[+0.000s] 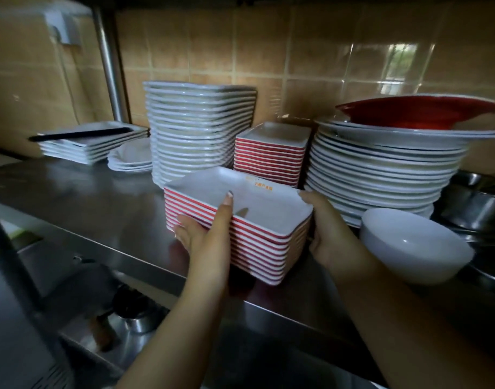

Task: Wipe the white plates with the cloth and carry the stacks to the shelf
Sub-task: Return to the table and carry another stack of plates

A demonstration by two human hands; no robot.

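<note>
A stack of square plates (257, 203), white inside with red-striped sides, sits tilted at the front of the steel shelf (100, 209). My left hand (207, 234) grips its near left side, thumb hooked over the rim. My right hand (325, 237) grips the right side, thumb on the top corner. No cloth is in view.
Behind stand a tall pile of white square plates (198, 130), a second red-striped stack (271, 155) and round white plates (381, 169) topped by a red dish (420, 110). A white bowl (409, 245) sits right of my hand. Flat plates with a black stick (89, 138) lie far left.
</note>
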